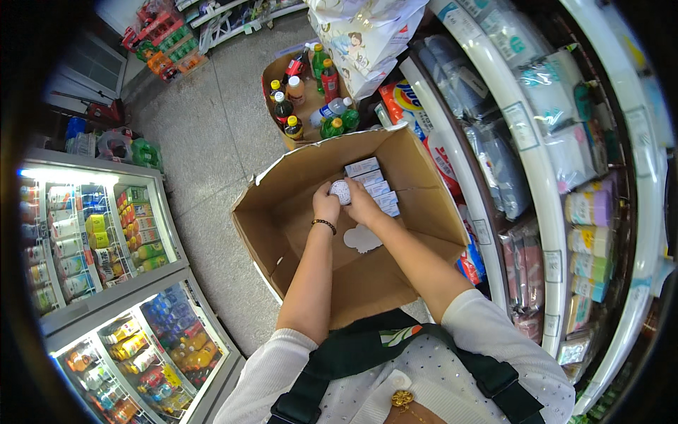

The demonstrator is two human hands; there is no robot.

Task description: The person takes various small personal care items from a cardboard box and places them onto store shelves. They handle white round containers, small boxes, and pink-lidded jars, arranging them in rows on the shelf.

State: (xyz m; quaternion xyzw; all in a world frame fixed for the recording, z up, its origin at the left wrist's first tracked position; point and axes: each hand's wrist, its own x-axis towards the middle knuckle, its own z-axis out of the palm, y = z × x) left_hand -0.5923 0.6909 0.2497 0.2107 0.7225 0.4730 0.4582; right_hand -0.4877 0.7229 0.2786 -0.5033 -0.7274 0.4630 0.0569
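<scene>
Both my left hand point(325, 204) and my right hand point(362, 204) are inside a large open cardboard box point(310, 161). Between their fingers is a small round white object point(340, 192) with a speckled or textured top; its exact kind is unclear. Just beyond my right hand, several small white-and-blue cartons point(362, 167) stand in a row in the far right corner of the box. A pale, scalloped flat patch point(362, 238) shows on the box floor below my wrists. My fingers partly hide the round object.
Beyond the box stands a second cardboard box point(273, 119) with several drink bottles point(329, 79). A printed plastic bag point(365, 42) is beside it. Store shelves point(535, 159) with packaged goods curve along the right. Glass-door drink coolers point(114, 278) line the left, across the speckled floor point(204, 159).
</scene>
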